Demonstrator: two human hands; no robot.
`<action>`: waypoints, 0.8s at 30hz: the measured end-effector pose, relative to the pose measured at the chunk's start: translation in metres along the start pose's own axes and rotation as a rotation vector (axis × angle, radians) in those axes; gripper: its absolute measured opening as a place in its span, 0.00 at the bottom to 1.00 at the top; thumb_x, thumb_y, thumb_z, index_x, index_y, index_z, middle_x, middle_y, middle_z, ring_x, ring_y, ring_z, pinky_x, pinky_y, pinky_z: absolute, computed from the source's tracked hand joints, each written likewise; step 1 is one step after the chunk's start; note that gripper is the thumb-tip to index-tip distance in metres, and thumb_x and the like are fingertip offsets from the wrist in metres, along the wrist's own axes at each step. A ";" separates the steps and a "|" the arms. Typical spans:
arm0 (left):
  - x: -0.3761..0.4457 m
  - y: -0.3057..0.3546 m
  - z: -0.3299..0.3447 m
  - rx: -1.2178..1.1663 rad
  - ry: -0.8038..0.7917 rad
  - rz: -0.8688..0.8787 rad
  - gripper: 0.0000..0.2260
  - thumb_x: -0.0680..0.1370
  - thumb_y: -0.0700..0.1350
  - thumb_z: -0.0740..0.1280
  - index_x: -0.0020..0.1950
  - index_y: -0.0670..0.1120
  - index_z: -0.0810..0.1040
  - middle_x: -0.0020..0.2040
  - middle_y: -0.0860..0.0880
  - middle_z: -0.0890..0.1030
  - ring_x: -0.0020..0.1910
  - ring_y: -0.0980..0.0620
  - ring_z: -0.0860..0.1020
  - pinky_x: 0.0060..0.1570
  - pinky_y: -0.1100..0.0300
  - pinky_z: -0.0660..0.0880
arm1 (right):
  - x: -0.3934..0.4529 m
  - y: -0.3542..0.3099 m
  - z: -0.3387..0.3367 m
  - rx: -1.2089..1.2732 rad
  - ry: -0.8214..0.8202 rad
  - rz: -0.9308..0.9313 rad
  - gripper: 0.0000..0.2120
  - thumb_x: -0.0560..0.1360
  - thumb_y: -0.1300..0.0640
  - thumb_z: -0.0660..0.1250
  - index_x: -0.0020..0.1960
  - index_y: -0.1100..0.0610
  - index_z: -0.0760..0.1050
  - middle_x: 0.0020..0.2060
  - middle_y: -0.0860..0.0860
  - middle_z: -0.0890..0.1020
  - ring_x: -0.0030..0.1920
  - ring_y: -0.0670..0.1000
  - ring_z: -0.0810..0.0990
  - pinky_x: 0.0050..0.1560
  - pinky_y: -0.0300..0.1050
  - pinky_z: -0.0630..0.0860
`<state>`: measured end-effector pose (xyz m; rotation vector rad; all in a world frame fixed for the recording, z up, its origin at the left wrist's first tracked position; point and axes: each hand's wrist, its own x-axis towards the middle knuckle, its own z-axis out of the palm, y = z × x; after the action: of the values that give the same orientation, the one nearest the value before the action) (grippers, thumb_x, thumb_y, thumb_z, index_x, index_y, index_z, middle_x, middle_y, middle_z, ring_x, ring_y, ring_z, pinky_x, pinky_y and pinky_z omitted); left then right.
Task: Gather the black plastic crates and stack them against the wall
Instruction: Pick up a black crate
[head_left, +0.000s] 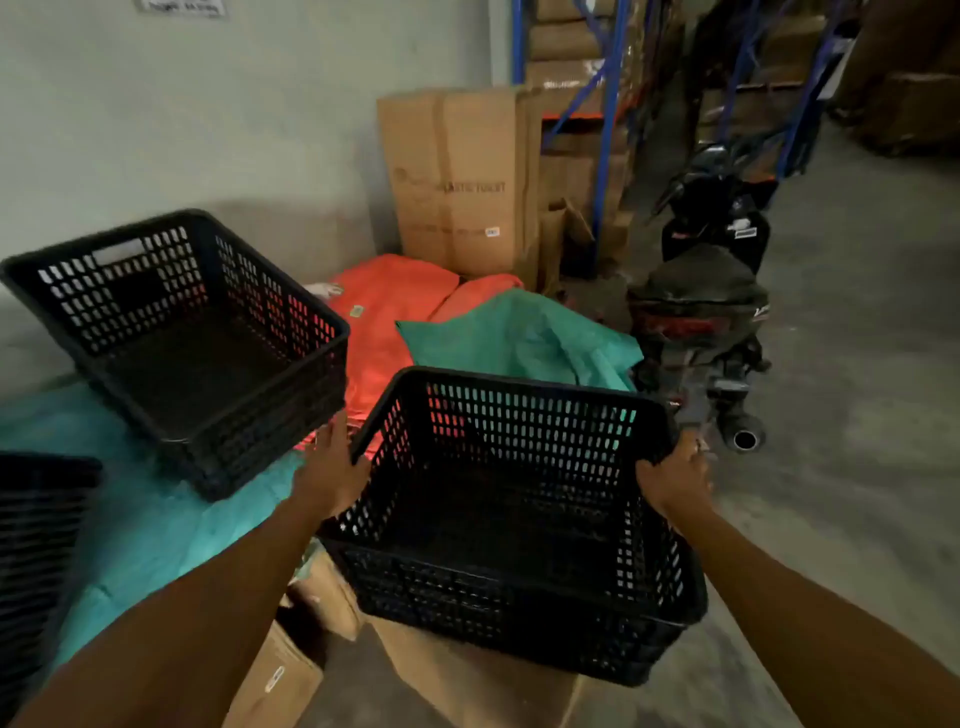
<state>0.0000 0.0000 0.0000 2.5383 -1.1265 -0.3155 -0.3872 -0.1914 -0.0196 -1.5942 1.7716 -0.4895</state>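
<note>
I hold a black perforated plastic crate (519, 613) by its two side rims, above a brown carton. My left hand (327, 475) grips its left rim and my right hand (675, 480) grips its right rim. A second stack of black crates (208, 364) sits tilted on teal sacks to the left, near the grey wall (208, 119). The edge of a third black crate (36, 545) shows at the far left.
Orange sacks (384, 312) and teal sacks (519, 338) are piled behind the crates. A tall carton (457, 176) leans on the wall. A parked scooter (706, 312) stands to the right, blue racking (608, 104) behind it. Brown cartons (467, 675) lie below the held crate.
</note>
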 end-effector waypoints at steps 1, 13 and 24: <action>0.009 -0.001 0.007 -0.039 -0.007 -0.006 0.37 0.79 0.47 0.64 0.82 0.47 0.46 0.81 0.38 0.54 0.77 0.34 0.57 0.72 0.41 0.61 | 0.009 0.003 0.005 0.081 -0.014 0.052 0.37 0.77 0.51 0.65 0.78 0.60 0.50 0.73 0.66 0.63 0.71 0.68 0.64 0.69 0.65 0.64; 0.080 0.013 0.037 -0.166 0.002 -0.164 0.12 0.74 0.45 0.62 0.49 0.39 0.80 0.46 0.35 0.83 0.49 0.35 0.80 0.44 0.51 0.71 | 0.052 0.039 0.012 0.386 -0.066 0.345 0.14 0.80 0.55 0.60 0.42 0.65 0.72 0.26 0.57 0.71 0.23 0.53 0.66 0.24 0.42 0.62; 0.044 -0.008 0.009 -0.368 -0.089 -0.224 0.13 0.81 0.51 0.61 0.54 0.42 0.77 0.32 0.40 0.76 0.27 0.43 0.75 0.31 0.54 0.75 | 0.038 0.031 0.006 0.365 -0.158 0.267 0.15 0.80 0.54 0.60 0.36 0.58 0.69 0.22 0.52 0.67 0.16 0.47 0.61 0.19 0.35 0.58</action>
<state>0.0315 -0.0304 -0.0138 2.3354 -0.7300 -0.6356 -0.4053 -0.2217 -0.0538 -1.0965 1.6340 -0.5094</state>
